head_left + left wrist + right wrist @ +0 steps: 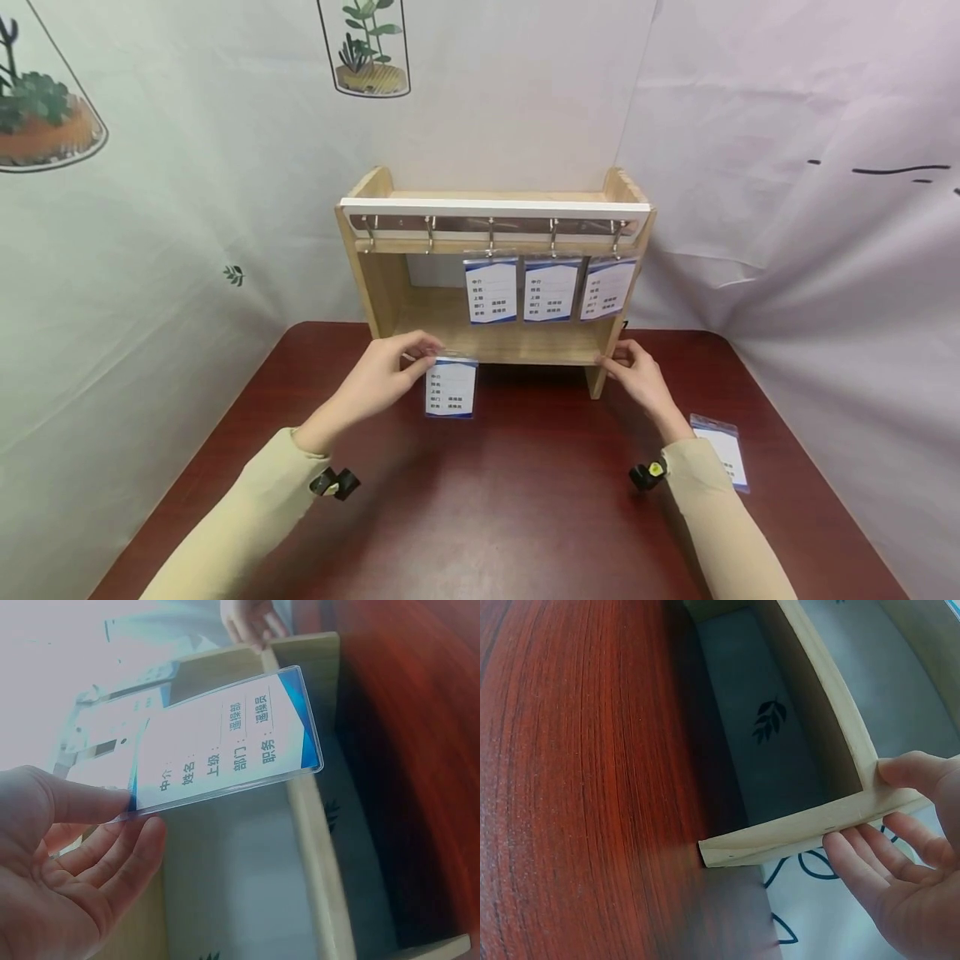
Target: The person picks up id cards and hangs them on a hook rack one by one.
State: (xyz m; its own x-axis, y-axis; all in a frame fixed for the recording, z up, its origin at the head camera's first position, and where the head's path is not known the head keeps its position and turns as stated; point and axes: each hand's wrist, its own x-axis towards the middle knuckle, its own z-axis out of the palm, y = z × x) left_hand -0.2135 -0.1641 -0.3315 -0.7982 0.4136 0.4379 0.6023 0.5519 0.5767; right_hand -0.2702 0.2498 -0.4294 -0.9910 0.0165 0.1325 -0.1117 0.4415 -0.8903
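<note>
Below hooks (pixel 491 237), left grip (pixel 378 375) pinches card (pixel 450 388) reading "姓名", right grip (pixel 641 379) holds shelf (pixel 491 340).

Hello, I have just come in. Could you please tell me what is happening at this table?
A person is handling badge cards at a wooden rack. The left hand pinches one card by its top edge, in front of the rack. The right hand grips the rack's right side panel. Three other cards hang from the three rightmost hooks, and another card lies on the table, partly hidden by the right sleeve.
</note>
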